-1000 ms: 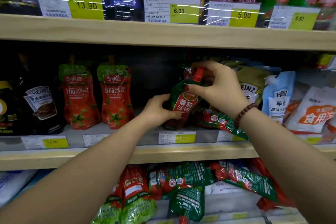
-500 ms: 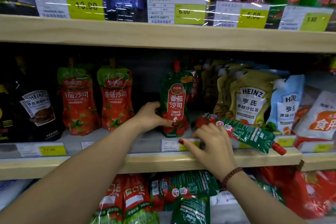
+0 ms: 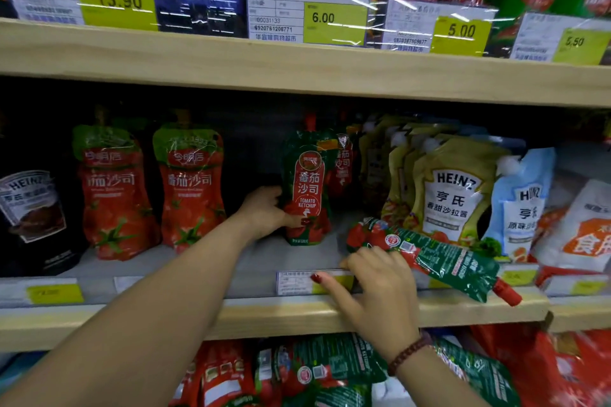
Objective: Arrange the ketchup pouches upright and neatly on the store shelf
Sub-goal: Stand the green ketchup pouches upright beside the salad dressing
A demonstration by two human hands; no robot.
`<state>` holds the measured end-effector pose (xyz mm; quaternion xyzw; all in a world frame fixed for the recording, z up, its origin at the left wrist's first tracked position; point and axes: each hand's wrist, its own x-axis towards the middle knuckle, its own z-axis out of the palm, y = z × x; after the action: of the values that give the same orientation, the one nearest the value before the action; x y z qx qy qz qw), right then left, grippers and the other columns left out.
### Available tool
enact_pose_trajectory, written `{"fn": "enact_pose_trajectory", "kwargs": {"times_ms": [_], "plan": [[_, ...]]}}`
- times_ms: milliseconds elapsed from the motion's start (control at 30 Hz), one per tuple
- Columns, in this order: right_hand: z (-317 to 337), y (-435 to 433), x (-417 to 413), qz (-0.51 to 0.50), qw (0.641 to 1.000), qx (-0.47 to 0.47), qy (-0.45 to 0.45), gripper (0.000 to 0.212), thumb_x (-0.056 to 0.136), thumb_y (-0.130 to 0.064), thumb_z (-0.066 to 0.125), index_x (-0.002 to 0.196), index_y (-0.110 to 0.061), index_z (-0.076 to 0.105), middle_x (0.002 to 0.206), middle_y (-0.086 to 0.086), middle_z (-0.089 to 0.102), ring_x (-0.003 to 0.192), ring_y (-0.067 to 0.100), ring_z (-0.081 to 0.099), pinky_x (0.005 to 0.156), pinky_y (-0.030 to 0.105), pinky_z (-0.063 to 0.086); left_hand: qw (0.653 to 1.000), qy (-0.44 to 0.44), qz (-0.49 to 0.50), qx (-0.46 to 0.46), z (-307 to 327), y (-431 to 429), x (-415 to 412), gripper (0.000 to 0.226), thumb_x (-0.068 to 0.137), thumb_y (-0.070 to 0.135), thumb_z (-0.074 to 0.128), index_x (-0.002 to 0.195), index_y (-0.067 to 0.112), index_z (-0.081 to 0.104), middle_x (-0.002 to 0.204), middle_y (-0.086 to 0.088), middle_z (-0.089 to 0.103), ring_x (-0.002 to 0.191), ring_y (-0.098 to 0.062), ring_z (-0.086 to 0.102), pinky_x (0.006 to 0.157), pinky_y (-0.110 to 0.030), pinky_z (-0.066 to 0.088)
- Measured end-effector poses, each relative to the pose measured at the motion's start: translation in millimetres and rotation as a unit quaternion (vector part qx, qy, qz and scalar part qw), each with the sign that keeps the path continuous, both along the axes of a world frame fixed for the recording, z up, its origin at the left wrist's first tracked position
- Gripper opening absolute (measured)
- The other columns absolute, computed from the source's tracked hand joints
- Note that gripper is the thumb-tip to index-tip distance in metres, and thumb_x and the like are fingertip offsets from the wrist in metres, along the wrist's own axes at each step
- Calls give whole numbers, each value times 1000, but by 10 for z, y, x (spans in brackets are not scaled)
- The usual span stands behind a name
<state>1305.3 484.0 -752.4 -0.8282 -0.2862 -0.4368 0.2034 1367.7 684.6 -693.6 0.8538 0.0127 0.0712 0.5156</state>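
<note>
Your left hand (image 3: 264, 211) clasps the lower left side of the upright ketchup pouch (image 3: 307, 188), thumb across its front, mid-way along the shelf (image 3: 297, 314). Your right hand (image 3: 377, 287) sits at the shelf's near edge, forefinger straight over a price label (image 3: 297, 282). Its other fingers bend against the left end of the lying ketchup pouch (image 3: 439, 261); whether they grip it cannot be told. That pouch's red cap (image 3: 507, 296) overhangs the edge on the right.

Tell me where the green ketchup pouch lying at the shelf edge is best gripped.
Probably the narrow neck just behind its red cap, from the front right. The fallen pouch lies slanted, cap end overhanging the shelf lip and free all round, base resting on the shelf near the right hand; lifting the neck would likely pivot it upright on that base.
</note>
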Motion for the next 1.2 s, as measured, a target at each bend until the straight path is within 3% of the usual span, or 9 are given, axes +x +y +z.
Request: {"fn": "enact_pose_trajectory", "kwargs": {"times_ms": [267,400,500,633,767,967,1033,1133,1200], "plan": [[-2,-5,-9,-7,1000,-7,6,41,84,-57,53,65,-21,55,61,-7,51,62,12,47,63,25,29,1000,11,5,-2,16,-26,-86,72,67,11,81,131,10,47,133,-10,54,103,-10,47,88,-23,37],[32,-9,-37,-11,1000,-20,21,42,83,-57,52,65,-19,57,62,-6,53,62,13,49,63,25,29,998,45,41,19,42,38,-202,92,65,15,83,140,0,32,141,-18,45,126,-26,46,100,-30,39],[109,-17,-80,-21,997,-46,61,41,82,-55,53,65,-19,57,63,-5,54,65,15,50,63,27,33,994,50,79,49,86,76,-336,96,63,23,85,140,0,32,139,-19,46,124,-28,49,99,-31,42],[310,-162,-156,-7,989,-126,76,36,81,-53,52,80,-19,63,75,-5,58,79,18,50,72,31,37,995,-11,79,61,118,-103,-550,72,66,24,82,128,7,51,114,-9,65,100,-19,62,86,-25,47],[611,-406,-184,-23,981,-184,58,34,79,-53,52,95,-25,62,88,-7,60,88,19,52,78,33,37,997,-26,-43,50,138,-431,-676,37,75,15,74,110,12,65,84,4,69,80,-8,66,70,-15,52],[805,-871,-83,-45,967,-192,163,58,74,-65,54,120,-31,50,119,-9,54,114,15,46,93,32,33,987,-22,-126,93,135,-794,-666,12,76,16,73,88,14,75,76,10,69,79,-7,66,77,-22,54],[789,-1021,-81,-57,959,-198,195,70,70,-69,55,128,-32,43,126,-9,50,119,13,43,97,33,34,986,-24,-132,104,100,-835,-650,8,76,15,73,83,14,76,72,13,69,74,-2,64,73,-17,53],[743,-1207,-99,-69,950,-203,228,80,65,-66,64,132,-30,38,128,-9,48,119,12,43,96,32,36,987,-6,-137,86,78,-825,-638,7,75,12,73,78,18,75,71,12,69,70,1,63,66,-11,51],[705,-1281,-117,-69,952,-199,223,73,68,-55,70,130,-27,42,123,-6,52,114,15,48,94,31,41,989,5,-134,55,84,-795,-636,10,75,10,74,78,19,74,75,8,71,73,-2,64,69,-13,51]]}}
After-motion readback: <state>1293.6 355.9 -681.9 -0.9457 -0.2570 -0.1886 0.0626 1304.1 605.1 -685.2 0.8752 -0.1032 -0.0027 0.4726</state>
